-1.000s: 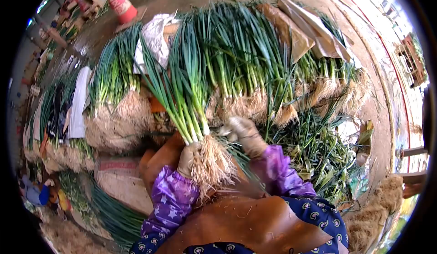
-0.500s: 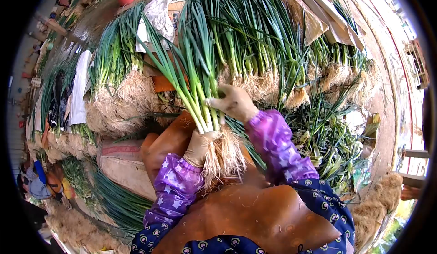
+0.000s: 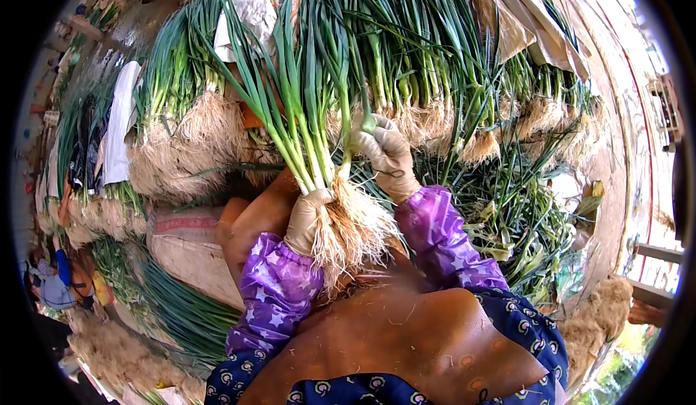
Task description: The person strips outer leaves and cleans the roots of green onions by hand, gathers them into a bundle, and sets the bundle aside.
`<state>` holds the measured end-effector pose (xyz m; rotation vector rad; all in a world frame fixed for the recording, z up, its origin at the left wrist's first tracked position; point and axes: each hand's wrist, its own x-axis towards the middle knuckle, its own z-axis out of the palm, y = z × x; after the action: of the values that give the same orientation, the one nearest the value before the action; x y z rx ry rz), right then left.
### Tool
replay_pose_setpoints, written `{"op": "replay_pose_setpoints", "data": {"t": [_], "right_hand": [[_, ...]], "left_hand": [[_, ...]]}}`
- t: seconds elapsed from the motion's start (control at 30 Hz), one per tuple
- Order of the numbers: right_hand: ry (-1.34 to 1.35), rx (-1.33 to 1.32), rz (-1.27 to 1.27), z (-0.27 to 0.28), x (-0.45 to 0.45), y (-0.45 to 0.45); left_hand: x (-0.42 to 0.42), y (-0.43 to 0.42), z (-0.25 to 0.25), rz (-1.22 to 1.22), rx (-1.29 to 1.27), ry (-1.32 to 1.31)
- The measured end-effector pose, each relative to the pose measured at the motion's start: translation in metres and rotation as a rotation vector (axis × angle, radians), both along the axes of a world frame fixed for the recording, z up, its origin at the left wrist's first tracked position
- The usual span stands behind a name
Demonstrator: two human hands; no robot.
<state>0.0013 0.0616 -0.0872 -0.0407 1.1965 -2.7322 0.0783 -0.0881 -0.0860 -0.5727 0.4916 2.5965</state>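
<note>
My left hand (image 3: 304, 220), in a pale glove, is closed round the lower white stems of a bunch of green onions (image 3: 303, 140). Their long leaves point up and away, and pale stringy roots (image 3: 351, 234) hang out below the fist. Right of the bunch, my right hand (image 3: 388, 155), gloved too, has its fingers curled in on a green onion leaf (image 3: 367, 122) that comes down from above. The fingertips partly hide the leaf's lower end. Purple sleeves with white stars cover both forearms.
Rows of green onions with roots stand behind (image 3: 413, 79) and at the left (image 3: 181, 93). Loose leaf trimmings (image 3: 518, 224) are heaped at the right. A pale sack (image 3: 196, 249) and more onions (image 3: 181, 314) lie at the left. A brown apron (image 3: 406, 340) covers my lap.
My right hand has moved up and right off the bunch's stems and its fingers have curled in on a leaf. The held bunch has shifted slightly left, and its roots are more spread.
</note>
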Motion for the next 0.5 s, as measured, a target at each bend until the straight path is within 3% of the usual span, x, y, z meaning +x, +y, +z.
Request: {"op": "replay_pose_setpoints", "data": {"t": [0.03, 0.1, 0.13, 0.17, 0.23, 0.33, 0.4, 0.47, 0.5], "right_hand": [[0.108, 0.153, -0.034, 0.017, 0.013, 0.001], [-0.117, 0.045, 0.166, -0.016, 0.025, 0.013], [-0.192, -0.246, 0.338, -0.005, 0.031, 0.019], [-0.311, -0.503, 0.509, 0.006, 0.038, 0.026], [-0.299, -0.27, 0.53, 0.017, 0.04, 0.056], [-0.173, 0.354, 0.449, 0.046, 0.015, 0.035], [-0.182, 0.657, 0.487, 0.054, -0.006, 0.01], [-0.066, 0.458, 0.505, 0.003, -0.024, -0.011], [-0.037, 0.59, 0.609, 0.032, -0.022, 0.0]], "left_hand": [[-0.002, 0.001, 0.006, 0.008, 0.061, 0.014], [0.0, -0.004, -0.004, -0.014, 0.06, -0.113], [-0.002, 0.009, 0.018, 0.08, -0.082, -0.066], [0.0, 0.002, 0.003, 0.039, -0.017, -0.073], [-0.003, 0.0, 0.005, 0.04, -0.117, -0.12], [0.001, 0.001, -0.015, 0.018, -0.2, -0.071], [0.005, 0.005, -0.017, -0.01, -0.487, 0.151], [0.007, 0.002, -0.021, -0.017, -0.648, 0.29], [0.005, 0.006, -0.009, 0.048, -0.613, 0.214]]}}
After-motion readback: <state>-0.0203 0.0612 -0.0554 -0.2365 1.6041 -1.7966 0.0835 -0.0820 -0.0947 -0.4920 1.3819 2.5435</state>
